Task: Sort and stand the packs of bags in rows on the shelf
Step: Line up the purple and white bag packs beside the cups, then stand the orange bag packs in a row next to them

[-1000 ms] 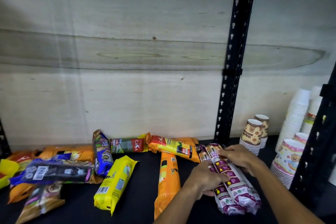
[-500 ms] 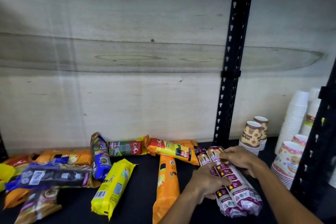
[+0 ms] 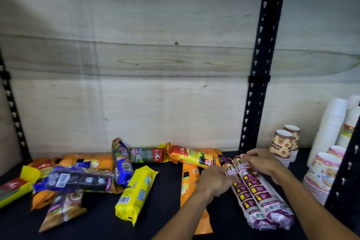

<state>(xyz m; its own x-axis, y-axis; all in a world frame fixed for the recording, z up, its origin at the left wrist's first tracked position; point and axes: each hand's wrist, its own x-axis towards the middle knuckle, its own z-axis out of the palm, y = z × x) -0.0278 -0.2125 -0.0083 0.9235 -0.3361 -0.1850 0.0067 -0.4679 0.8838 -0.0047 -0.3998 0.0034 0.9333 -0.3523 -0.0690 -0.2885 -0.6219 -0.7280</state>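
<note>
At lower right, the left hand [image 3: 213,181] and right hand [image 3: 266,163] pinch two purple-and-white drawstring-bag packs [image 3: 253,191], whose slick wrappers could slide apart when stood up.

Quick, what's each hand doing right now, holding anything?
Left hand: closed on the left side of the two purple drawstring bag packs.
Right hand: closed over the same packs near their far end.

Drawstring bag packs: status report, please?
Both hands, left, right, on two drawstring bag packs. Packs lying flat. Orange pack close alongside.
</note>
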